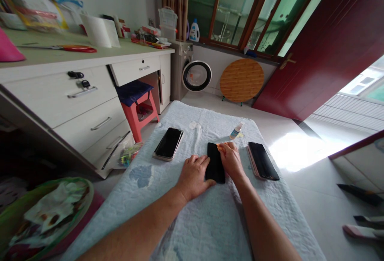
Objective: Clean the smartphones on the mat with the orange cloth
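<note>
My L hand [194,176] is open, fingers & thumb resting on the left edge & near end of the blk phone [214,171], flat mid-cover [192,229]. R hand [231,159] pinches an orange cloth [222,147] on its far end. Phone w/ pink edge [264,161] to right, silver-edged phone [169,143] left; spray btl [236,131] farther, right; washer [180,67] way back.

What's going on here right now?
The left hand touches the left side of the middle phone, while the right hand holds an orange piece, apparently cloth, at its upper right corner. The left phone and right phone lie on the pale blue cover; a small bottle is beyond the right hand.
</note>
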